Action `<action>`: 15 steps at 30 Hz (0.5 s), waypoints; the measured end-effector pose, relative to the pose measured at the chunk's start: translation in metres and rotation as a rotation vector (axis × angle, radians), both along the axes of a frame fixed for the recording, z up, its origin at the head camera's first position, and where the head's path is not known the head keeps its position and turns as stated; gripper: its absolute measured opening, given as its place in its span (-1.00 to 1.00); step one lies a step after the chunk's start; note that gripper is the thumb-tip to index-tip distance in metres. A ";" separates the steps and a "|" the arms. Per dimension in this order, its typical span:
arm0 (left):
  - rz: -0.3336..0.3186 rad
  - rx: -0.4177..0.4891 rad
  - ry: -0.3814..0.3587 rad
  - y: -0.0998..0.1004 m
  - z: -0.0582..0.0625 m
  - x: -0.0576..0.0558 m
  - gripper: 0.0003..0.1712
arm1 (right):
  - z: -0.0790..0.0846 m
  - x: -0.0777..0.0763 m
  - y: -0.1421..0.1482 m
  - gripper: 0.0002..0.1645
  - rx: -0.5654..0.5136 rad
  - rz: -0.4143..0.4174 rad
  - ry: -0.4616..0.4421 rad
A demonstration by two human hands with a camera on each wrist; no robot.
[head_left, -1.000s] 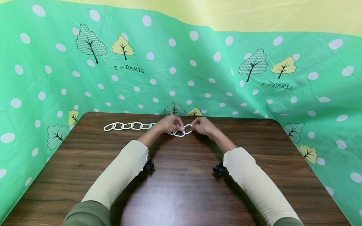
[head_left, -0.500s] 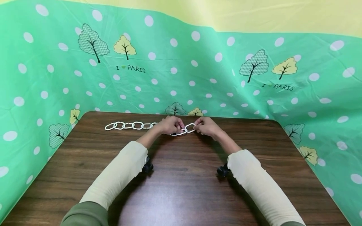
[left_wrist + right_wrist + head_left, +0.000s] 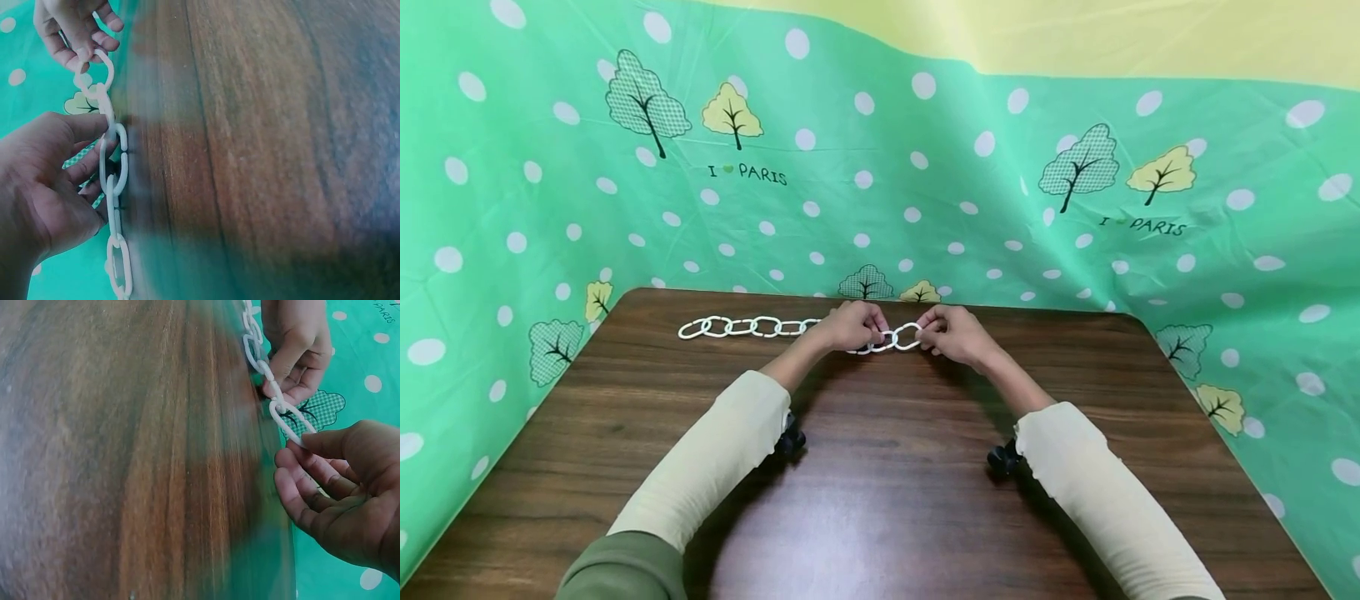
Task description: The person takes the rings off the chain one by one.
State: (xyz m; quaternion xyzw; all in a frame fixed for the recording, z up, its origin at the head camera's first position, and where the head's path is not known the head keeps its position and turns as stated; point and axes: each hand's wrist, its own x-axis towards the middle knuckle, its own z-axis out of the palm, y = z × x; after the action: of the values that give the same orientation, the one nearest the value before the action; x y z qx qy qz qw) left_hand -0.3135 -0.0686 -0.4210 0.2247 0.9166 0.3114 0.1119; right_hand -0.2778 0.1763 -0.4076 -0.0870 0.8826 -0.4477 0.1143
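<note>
A white chain of several oval links [image 3: 766,326] stretches along the far side of the table, its left end lying on the wood. My left hand [image 3: 848,326] pinches the chain near its right end, between thumb and fingers, and hides some links behind it. With thumb and forefinger, my right hand [image 3: 957,335] pinches the rightmost link [image 3: 907,336]. In the left wrist view the chain [image 3: 114,162] runs past the left palm. The right wrist view shows the end link [image 3: 289,425] held at its edge, the other fingers loosely bent below.
The dark wooden table [image 3: 880,467] ends just behind the hands. A green curtain [image 3: 820,175] with white dots and printed trees hangs beyond its back and side edges. Dark wrist mounts [image 3: 1004,460] stick out under both sleeves.
My right hand has moved a little to the right with the end link, drawing the last links straighter. The left hand has barely moved and stays on the chain.
</note>
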 end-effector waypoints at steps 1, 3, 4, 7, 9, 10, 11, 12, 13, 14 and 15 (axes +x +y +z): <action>0.005 0.011 -0.003 0.000 0.001 0.000 -0.89 | 0.000 0.000 0.001 -0.73 0.008 0.005 0.011; 0.011 0.034 -0.009 0.000 0.001 0.000 -0.88 | 0.001 0.000 0.002 -0.69 0.021 0.015 0.035; 0.013 0.049 -0.015 0.000 0.001 0.000 -0.88 | 0.001 0.000 0.003 -0.68 0.031 0.018 0.049; 0.018 0.091 -0.029 0.001 0.000 0.000 -0.87 | 0.001 0.002 0.003 -0.67 0.057 0.028 0.094; 0.024 0.123 -0.033 0.001 0.000 0.001 -0.88 | 0.000 0.004 0.003 -0.68 0.070 0.036 0.128; 0.027 0.134 -0.028 0.001 -0.001 0.001 -0.88 | 0.000 0.004 0.002 -0.68 0.073 0.040 0.141; 0.032 0.142 -0.021 0.001 -0.001 0.002 -0.87 | 0.000 0.004 0.002 -0.69 0.073 0.045 0.152; 0.037 0.151 -0.012 0.001 -0.002 0.002 -0.86 | -0.001 0.004 0.001 -0.69 0.072 0.048 0.160; 0.043 0.159 -0.005 0.001 -0.002 0.002 -0.85 | -0.001 0.004 0.001 -0.70 0.070 0.052 0.165; 0.050 0.163 0.006 0.001 -0.003 0.002 -0.84 | -0.001 0.004 0.000 -0.71 0.069 0.056 0.170; 0.057 0.167 0.015 0.001 -0.004 0.002 -0.82 | -0.002 0.004 -0.001 -0.72 0.064 0.059 0.173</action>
State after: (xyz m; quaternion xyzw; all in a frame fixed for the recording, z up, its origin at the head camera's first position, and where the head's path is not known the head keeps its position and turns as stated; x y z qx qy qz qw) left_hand -0.3112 -0.0677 -0.4251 0.2092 0.8942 0.3883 0.0767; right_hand -0.2738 0.1754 -0.4092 -0.1475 0.9000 -0.4066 0.0537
